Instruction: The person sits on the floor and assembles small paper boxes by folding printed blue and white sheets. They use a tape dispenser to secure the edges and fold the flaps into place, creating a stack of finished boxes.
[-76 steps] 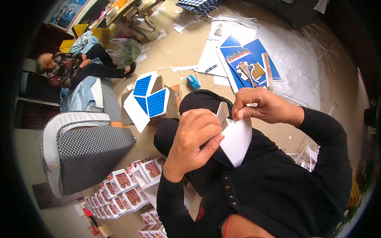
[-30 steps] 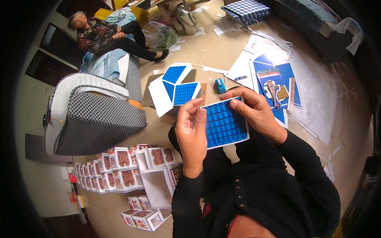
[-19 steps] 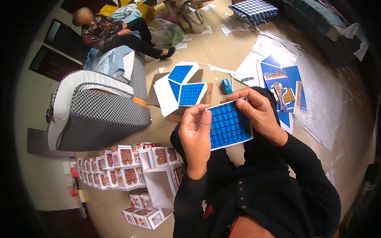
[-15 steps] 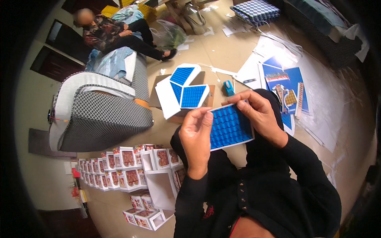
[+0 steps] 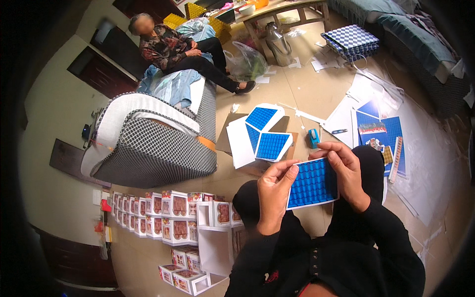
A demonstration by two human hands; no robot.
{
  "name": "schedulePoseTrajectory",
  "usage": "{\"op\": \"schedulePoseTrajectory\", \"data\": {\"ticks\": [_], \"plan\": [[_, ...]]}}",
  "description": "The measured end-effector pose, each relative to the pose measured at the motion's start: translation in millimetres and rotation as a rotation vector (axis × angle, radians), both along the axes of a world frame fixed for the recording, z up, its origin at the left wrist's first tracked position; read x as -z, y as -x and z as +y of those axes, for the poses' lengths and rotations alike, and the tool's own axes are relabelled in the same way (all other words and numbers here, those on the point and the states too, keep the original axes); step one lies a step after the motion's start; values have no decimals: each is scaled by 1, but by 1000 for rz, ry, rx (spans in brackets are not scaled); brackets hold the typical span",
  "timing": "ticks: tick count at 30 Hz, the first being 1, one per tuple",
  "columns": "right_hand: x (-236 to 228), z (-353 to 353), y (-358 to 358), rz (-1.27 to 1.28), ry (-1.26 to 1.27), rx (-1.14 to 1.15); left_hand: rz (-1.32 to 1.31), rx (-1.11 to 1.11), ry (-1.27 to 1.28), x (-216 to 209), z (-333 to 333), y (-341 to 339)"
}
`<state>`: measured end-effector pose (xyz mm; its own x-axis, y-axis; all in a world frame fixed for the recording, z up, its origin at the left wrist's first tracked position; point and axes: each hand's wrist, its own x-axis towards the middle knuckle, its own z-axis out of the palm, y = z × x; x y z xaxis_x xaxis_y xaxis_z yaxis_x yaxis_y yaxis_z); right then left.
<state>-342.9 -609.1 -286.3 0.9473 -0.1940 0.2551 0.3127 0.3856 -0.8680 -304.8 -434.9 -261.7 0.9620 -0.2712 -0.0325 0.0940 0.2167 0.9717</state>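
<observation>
Turned blue face up since the earliest frame, the roof-tile-printed card (image 5: pixel 312 184) sits over the lap (image 5: pixel 297 228), clamped at its far-left corner by the left hand (image 5: pixel 273 197) and far-right corner by the right hand (image 5: pixel 350 179); likely light, semi-stiff and crease-prone, it suits edge holds.

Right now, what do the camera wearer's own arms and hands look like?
The left hand and the right hand are bare, without gloves. Plain, long black sleeves reach down to about the wrists; no cables show.

No text is legible
</observation>
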Motion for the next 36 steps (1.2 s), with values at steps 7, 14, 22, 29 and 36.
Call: {"op": "schedulePoseTrajectory", "data": {"ticks": [7,14,22,29,36], "plan": [[1,1,-6,-3,-6,23,118,21,89,-1,-2,-9],[5,-1,-9,-3,-74,-3,113,42,76,15,0,-13],[21,-4,-12,-9,-38,94,-100,-16,-84,0,-10,-4],[23,-7,-13,-19,24,144,-316,-142,-183,-16,-19,5],[21,-10,-12,86,10,17,-424,-237,-35,-5,-27,-8]]}}
